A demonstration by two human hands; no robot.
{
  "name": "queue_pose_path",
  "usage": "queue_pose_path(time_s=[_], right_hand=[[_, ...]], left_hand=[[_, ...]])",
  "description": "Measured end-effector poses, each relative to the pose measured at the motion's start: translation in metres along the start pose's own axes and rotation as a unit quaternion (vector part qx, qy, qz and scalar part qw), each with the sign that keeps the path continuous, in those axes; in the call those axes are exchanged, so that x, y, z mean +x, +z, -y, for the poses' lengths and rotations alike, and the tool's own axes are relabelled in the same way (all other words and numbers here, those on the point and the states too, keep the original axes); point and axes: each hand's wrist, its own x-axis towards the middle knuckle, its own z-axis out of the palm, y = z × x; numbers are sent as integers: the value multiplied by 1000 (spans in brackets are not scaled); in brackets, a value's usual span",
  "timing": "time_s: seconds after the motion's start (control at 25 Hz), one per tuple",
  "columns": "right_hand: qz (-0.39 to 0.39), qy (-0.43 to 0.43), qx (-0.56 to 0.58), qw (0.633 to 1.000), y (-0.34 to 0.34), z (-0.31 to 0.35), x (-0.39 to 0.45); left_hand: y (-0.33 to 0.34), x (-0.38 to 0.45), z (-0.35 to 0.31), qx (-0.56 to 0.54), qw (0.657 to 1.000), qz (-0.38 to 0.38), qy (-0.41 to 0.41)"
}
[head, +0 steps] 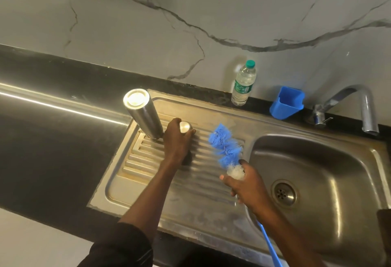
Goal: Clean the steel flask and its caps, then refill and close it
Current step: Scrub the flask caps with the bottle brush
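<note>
The left hand [176,139] reaches out over the ribbed draining board [148,161], its fingers curled round a small steel cap [185,127] near the board's far edge. The steel flask [143,116] stands just to the left of that hand, at the board's far left corner, seemingly upside down with its flat base catching the light; its long axis runs up and down, tilted a little by the wide lens. Hand and flask are close, perhaps touching at the flask's lower end, though I cannot tell for sure.

The right hand [246,182] grips a bottle brush [224,148] by the neck, just below the blue and white bristles, near the board's right edge where it meets the sink basin [317,182]. The bristles point up and left towards the cap; the blue handle trails down towards the near edge.

I judge the cap is about to be scrubbed, so cap and brush must come together; nothing lies between them. A water bottle [243,84], a blue holder [286,102] and the tap [357,106] stand along the far edge, well clear.
</note>
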Motion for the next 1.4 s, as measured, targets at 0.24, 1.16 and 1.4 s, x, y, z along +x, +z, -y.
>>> queue_pose_path(time_s=[0.24, 1.16, 1.4], right_hand=[[1, 3, -9, 1000, -6, -6, -2], [-49, -22, -30, 998, -66, -49, -19], [-64, -25, -20, 997, -93, -50, -20]], left_hand=[[6, -8, 9, 43, 999, 17, 10], [53, -98, -11, 172, 977, 67, 108], [65, -112, -23, 63, 990, 118, 41]])
